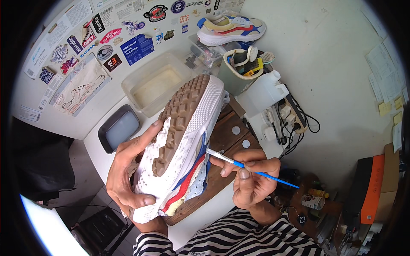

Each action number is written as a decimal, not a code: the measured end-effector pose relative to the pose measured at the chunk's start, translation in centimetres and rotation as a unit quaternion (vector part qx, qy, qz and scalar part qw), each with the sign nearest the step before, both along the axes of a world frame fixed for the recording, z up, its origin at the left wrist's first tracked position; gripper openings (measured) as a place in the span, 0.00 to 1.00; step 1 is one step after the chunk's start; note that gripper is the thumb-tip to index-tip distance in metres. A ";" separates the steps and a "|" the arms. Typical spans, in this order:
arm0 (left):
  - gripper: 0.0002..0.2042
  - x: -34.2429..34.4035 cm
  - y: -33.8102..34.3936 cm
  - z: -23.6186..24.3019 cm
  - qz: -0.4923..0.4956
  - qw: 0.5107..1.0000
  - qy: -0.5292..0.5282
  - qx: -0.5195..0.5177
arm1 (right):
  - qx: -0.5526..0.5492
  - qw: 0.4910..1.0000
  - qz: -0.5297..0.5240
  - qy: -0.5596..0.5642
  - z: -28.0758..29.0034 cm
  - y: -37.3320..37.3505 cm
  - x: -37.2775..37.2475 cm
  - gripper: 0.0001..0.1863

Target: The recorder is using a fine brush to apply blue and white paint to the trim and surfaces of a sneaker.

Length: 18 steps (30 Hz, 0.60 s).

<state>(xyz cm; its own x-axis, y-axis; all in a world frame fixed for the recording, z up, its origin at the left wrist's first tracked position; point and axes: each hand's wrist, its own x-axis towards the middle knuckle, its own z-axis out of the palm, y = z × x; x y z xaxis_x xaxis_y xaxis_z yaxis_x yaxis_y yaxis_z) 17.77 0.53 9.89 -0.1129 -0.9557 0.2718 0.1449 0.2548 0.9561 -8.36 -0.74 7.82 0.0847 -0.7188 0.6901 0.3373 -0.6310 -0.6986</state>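
Observation:
My left hand [128, 170] grips a sneaker [190, 123] by its heel end, thumb on the white midsole and fingers across the sole. The shoe is tilted so its brown lugged outsole faces up and its toe points away from me. Blue, red and cream panels show along its right side. Between the thumb and fingers of my right hand [252, 179] is a thin paintbrush [265, 174] with a blue handle. Its whitish tip meets or nearly meets the shoe's side by the midsole edge; I cannot tell which.
Beneath the shoe lies a dark wooden board [230, 136] with two small white discs. Behind are a clear plastic tub [132, 96], a dark tray of cloudy liquid [102, 138], a bin of brushes [226, 72], a white jug [267, 91], a power strip [294, 112] and a second sneaker [230, 32].

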 end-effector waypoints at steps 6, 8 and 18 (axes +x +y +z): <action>0.60 -0.2 0.0 0.1 0.015 1.000 0.018 -0.012 | -0.004 1.000 -0.008 0.017 0.3 0.1 -0.1 0.09; 0.60 0.0 -0.1 0.1 0.001 1.000 0.007 0.005 | -0.002 1.000 -0.008 0.018 0.1 -0.1 -0.1 0.09; 0.59 2.0 1.5 0.3 0.150 0.988 -0.023 0.025 | 0.136 0.990 -0.038 0.032 -4.1 -4.3 0.3 0.10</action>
<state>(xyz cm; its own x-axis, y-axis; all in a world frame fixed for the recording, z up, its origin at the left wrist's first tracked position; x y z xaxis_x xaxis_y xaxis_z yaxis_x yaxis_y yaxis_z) 19.75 2.08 10.17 0.1666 -0.9599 0.2254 0.0253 0.2327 0.9722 -8.02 -5.01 3.71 0.0615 -0.8827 0.4659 0.2452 -0.4391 -0.8643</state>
